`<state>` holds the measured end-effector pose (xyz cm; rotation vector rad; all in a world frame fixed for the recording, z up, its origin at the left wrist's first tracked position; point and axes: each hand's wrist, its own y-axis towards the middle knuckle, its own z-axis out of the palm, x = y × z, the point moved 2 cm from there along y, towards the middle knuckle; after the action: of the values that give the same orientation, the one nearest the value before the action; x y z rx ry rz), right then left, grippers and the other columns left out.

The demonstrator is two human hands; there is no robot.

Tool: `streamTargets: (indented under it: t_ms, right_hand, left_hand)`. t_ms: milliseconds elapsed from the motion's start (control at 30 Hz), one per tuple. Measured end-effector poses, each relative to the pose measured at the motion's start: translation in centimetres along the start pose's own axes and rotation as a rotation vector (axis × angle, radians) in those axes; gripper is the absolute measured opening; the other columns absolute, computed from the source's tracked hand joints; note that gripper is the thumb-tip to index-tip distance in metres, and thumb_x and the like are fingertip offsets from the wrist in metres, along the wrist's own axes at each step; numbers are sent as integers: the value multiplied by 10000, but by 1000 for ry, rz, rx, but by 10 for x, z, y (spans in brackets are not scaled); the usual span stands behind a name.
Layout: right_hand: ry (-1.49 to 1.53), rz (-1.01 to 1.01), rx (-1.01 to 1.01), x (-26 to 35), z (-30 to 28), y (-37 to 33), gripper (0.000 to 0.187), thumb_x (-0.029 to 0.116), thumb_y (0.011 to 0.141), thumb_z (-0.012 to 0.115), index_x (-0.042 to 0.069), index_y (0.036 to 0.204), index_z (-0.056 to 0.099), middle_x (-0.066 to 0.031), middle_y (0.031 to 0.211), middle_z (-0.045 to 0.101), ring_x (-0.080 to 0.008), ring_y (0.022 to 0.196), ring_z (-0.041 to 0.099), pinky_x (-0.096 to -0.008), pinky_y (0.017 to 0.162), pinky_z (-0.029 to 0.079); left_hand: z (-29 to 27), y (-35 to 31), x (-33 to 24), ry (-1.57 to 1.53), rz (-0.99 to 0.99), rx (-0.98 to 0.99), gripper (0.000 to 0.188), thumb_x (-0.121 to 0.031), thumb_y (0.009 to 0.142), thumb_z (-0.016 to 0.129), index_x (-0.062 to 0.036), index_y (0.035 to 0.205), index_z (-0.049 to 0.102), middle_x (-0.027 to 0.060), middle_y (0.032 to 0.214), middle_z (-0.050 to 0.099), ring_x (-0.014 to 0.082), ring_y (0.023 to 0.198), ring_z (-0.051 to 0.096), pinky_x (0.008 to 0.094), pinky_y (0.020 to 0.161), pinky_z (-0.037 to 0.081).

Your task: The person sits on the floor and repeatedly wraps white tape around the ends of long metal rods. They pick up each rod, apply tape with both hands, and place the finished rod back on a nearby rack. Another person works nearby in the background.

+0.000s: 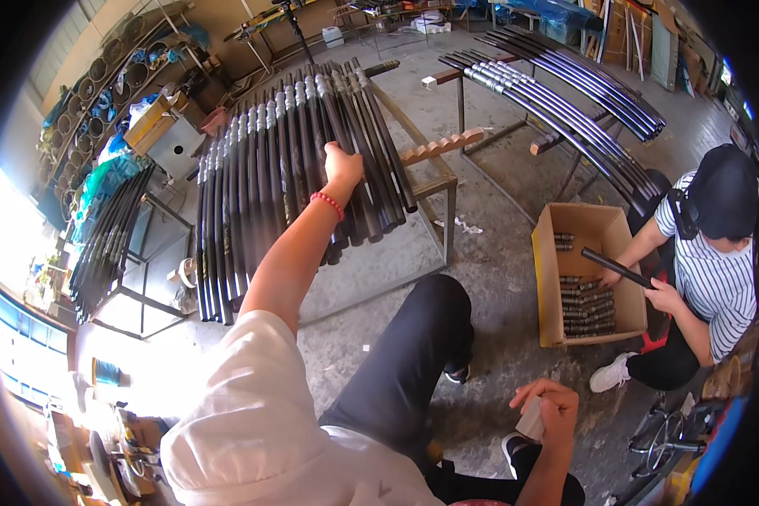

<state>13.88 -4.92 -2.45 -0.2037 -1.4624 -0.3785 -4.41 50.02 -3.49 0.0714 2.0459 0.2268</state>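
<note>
My left hand point(343, 166), with a red bead bracelet at its wrist, is closed on one of the black tubes point(291, 160) in a long row. The tubes lie side by side across a metal rack point(449, 211), and many carry silvery fittings point(270, 114) near their far ends. Low on the right, by my knee, my right hand point(558, 413) has its fingers bent around a small pale rectangular piece point(530, 419). What that piece is made of, I cannot make out.
At right, a person in a striped shirt point(713, 270) holds a dark tube point(616, 267) over a cardboard box point(548, 278) of metal fittings. Another rack bears shiny tubes point(557, 97) at the back right. More tubes point(114, 236) rest on a left rack. A notched wooden bar point(441, 147) juts sideways.
</note>
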Motion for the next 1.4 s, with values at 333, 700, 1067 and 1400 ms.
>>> streamTargets:
  t_ms: [333,700,1067,1400]
  right_hand:
    - [19,13,-38,-14,-1,11,418,301,840,559,-28,589,618,-129,667,628,-243,674,646,-395,770,517]
    - [15,-88,-2,14,-27,2,226,150,871,582,-30,757,659,-89,801,645,-185,758,633,-315,678,489]
    - [-223,-583,-458,102,-87,-48,264,192,938,566,-61,908,634,-129,1149,571,-192,1021,562,-310,854,457]
    - [-201,-678,-439,113,-82,-72,209,171,891,628,-38,893,640,-158,1237,541,-219,1043,575,-340,889,455]
  left_hand:
    - [3,13,-32,540,-14,-42,532,-57,798,599,-46,1288,392,289,1223,521,416,1106,579,453,898,509]
    - [-38,42,-23,957,568,-74,453,-325,736,675,-129,1144,648,131,1171,633,332,1143,514,461,982,398]
    - [-13,-349,-227,-211,746,1122,473,-395,861,663,-41,1167,598,114,1300,531,232,1179,507,372,972,399]
    - [13,-484,-255,-795,563,1523,766,-37,738,796,-2,1378,377,162,1349,451,266,1137,559,360,937,471]
